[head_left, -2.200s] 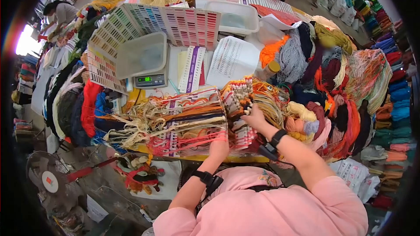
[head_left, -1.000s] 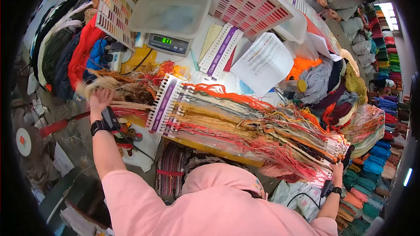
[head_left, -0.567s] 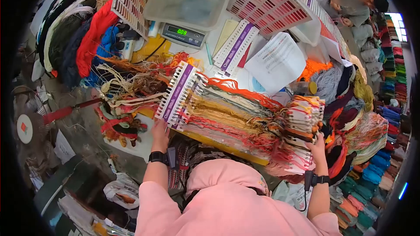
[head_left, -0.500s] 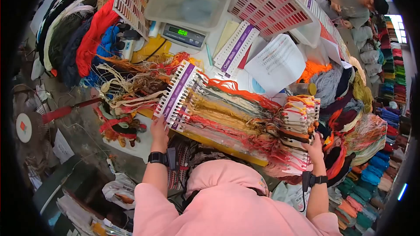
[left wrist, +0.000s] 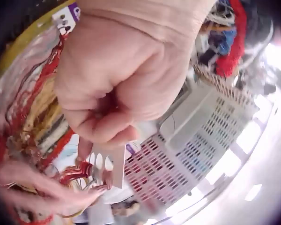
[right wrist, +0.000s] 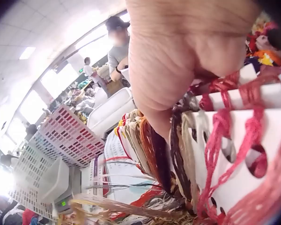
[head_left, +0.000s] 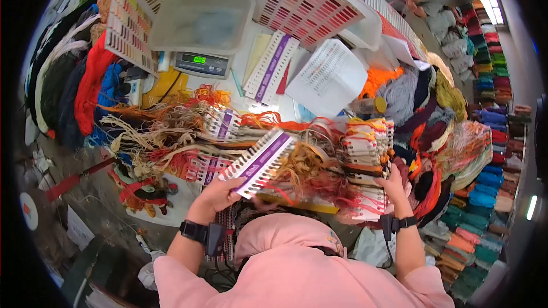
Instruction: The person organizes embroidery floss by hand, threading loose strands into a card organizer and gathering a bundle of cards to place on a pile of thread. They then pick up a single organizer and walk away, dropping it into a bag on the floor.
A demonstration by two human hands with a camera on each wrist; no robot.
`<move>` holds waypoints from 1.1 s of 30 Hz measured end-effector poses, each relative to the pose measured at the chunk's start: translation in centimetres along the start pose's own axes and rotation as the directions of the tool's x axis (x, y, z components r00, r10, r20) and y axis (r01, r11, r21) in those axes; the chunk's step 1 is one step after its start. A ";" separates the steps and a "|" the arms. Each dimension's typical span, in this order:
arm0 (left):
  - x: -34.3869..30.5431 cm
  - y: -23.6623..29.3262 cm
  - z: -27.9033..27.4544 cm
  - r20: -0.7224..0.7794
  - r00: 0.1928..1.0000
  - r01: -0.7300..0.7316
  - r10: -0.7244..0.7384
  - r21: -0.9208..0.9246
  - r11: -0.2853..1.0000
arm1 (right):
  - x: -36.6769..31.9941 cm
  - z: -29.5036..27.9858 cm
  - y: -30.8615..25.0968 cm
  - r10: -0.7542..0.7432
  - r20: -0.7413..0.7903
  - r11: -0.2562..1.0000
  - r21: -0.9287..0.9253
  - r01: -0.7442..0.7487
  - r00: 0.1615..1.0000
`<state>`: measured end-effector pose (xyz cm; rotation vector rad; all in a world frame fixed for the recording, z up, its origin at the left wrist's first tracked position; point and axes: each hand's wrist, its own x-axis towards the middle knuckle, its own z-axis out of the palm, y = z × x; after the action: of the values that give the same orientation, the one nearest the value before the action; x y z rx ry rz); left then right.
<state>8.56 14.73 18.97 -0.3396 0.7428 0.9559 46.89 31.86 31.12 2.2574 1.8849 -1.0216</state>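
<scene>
- Left hand [head_left: 218,194]: fingers curled, pinching the near end of a tilted, purple-striped card [head_left: 264,162], which leaves most holes uncovered.
- Right hand [head_left: 393,187]: fingers partly hidden, bent round the edge of the card stack [head_left: 368,165], seemingly steadying it.
- Between both hands' fingers, loose threads [head_left: 311,165].
- Beyond the left fingers, a scale [head_left: 214,65] supports a tub [head_left: 200,23].

Left hand [head_left: 220,194] has lifted a card [head_left: 264,162]
</scene>
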 end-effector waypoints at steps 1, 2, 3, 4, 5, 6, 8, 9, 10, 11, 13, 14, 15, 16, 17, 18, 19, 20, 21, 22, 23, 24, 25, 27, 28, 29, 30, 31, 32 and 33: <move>-0.7 -0.6 1.9 0.030 0.995 -0.097 0.094 0.153 0.983 | 0.1 0.1 0.1 -0.004 0.011 1.000 -0.025 0.004 1.000; -1.0 -0.8 3.4 0.023 0.992 -0.122 0.120 0.198 0.972 | 0.2 0.6 0.9 -0.033 -0.006 0.997 0.070 0.034 0.999; -1.3 -0.6 4.4 0.084 0.991 -0.123 0.107 0.221 0.967 | 0.8 1.2 1.7 -0.070 -0.031 0.983 0.166 0.074 0.997; -0.7 -1.2 4.6 0.066 0.987 -0.163 0.149 0.359 0.919 | 1.1 1.8 2.0 -0.063 -0.013 0.960 0.273 0.064 0.998; 0.2 -2.2 4.5 0.057 0.980 -0.193 0.189 0.488 0.851 | 1.5 2.4 2.4 -0.056 0.005 0.926 0.374 0.051 0.998; 0.9 -3.0 4.7 0.083 0.974 -0.221 0.213 0.571 0.791 | 2.4 3.2 4.0 -0.103 -0.064 0.964 0.238 0.115 0.993; 4.8 -6.4 2.9 0.224 0.878 -0.420 0.423 0.785 0.456 | 2.6 4.4 2.6 -0.104 -0.089 0.973 0.197 0.120 0.991; 6.8 -8.2 2.0 0.365 0.760 -0.513 0.538 0.844 0.152 | 2.4 5.0 0.3 -0.114 -0.099 0.980 0.153 0.128 0.989; 5.5 -7.2 5.2 0.370 0.814 -0.442 0.449 0.895 0.063 | 2.8 6.3 -0.1 -0.115 -0.113 0.977 0.169 0.133 0.987; 6.3 -7.8 5.8 0.369 0.836 -0.381 0.406 0.923 -0.055 | 3.5 7.8 -0.1 -0.116 -0.125 0.973 0.184 0.138 0.985; 9.3 -10.3 5.5 0.368 0.886 -0.280 0.284 0.910 -0.307 | 5.5 11.9 1.2 -0.150 -0.123 0.948 0.263 0.178 0.981; 10.3 -11.0 6.0 0.387 0.886 -0.289 0.255 0.891 -0.349 | 5.8 13.5 0.6 -0.119 -0.093 0.959 0.248 0.139 0.989; 11.2 -11.4 6.6 0.404 0.886 -0.297 0.227 0.871 -0.391 | 6.0 14.8 -0.2 -0.089 -0.062 0.967 0.232 0.101 0.994; 12.0 -11.8 6.9 0.415 0.887 -0.301 0.203 0.852 -0.429 | 6.2 15.6 -1.1 -0.050 0.013 0.988 0.147 0.047 0.999; 12.9 -12.4 6.6 0.437 0.874 -0.313 0.214 0.842 -0.440 | 6.4 16.2 -2.1 -0.008 0.086 0.998 0.055 0.004 0.996; 13.9 -13.1 6.0 0.456 0.861 -0.322 0.227 0.832 -0.451 | 6.7 16.6 -2.6 0.036 0.157 0.999 -0.041 -0.030 0.987; 14.3 -13.2 5.7 0.474 0.847 -0.329 0.240 0.823 -0.464 | 7.0 17.0 -2.4 0.044 0.212 0.988 0.133 -0.073 0.976; 14.5 -13.2 5.1 0.514 0.817 -0.356 0.262 0.806 -0.473 | 7.3 17.4 -1.9 0.045 0.268 0.945 0.300 -0.128 0.962; 14.7 -13.4 4.5 0.508 0.830 -0.379 0.228 0.815 -0.438 | 7.6 17.7 -1.5 0.039 0.322 0.870 0.455 -0.190 0.946; 14.3 -12.5 4.9 0.503 0.842 -0.399 0.194 0.824 -0.403 | 7.1 16.5 -3.2 0.052 0.438 0.865 0.430 -0.260 0.898; 14.1 -11.9 5.0 0.498 0.852 -0.417 0.160 0.832 -0.366 | 6.4 16.9 -3.9 0.021 0.245 0.955 0.283 -0.092 0.969; 14.7 -11.9 4.5 0.503 0.856 -0.433 0.119 0.824 -0.366 | 6.5 17.2 -4.1 0.044 0.214 0.994 0.089 -0.064 0.976; 15.6 -12.1 3.6 0.508 0.858 -0.449 0.081 0.816 -0.364 | 6.6 17.4 -4.2 0.055 0.177 0.993 -0.109 -0.036 0.983; 16.1 -9.2 3.4 0.397 0.918 -0.371 -0.029 0.828 -0.421 | 7.0 18.3 -3.0 -0.092 0.049 0.986 -0.133 0.098 0.995; 15.7 -6.6 3.5 0.269 0.958 -0.283 -0.099 0.832 -0.477 | 6.9 17.4 -3.2 -0.091 0.065 0.989 -0.111 0.098 0.994; 16.2 -5.7 -0.2 0.279 0.955 -0.232 0.099 0.914 -0.334 | 7.9 17.5 -0.3 -0.139 0.037 0.988 0.079 0.136 0.990; 15.8 -3.6 -3.2 0.226 0.947 -0.154 0.229 0.943 -0.296 | 6.9 14.5 -2.1 -0.039 0.107 0.990 0.139 0.024 0.993; 14.9 -0.6 -5.4 0.140 0.933 -0.042 0.333 0.957 -0.286 | 6.9 12.6 -0.4 -0.088 0.135 0.972 0.228 0.056 0.987; 13.7 2.0 -7.7 0.044 0.916 0.062 0.398 0.966 -0.250 | 7.1 11.2 2.6 -0.118 0.126 0.942 0.328 0.071 0.985; 12.2 4.3 -9.7 -0.050 0.886 0.153 0.462 0.970 -0.190 | 6.1 8.7 3.5 -0.109 0.157 0.900 0.435 0.031 0.982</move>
<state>5.26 19.07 3.78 1.1540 1.7881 0.1872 46.28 32.62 19.96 2.2092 1.8190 -1.7424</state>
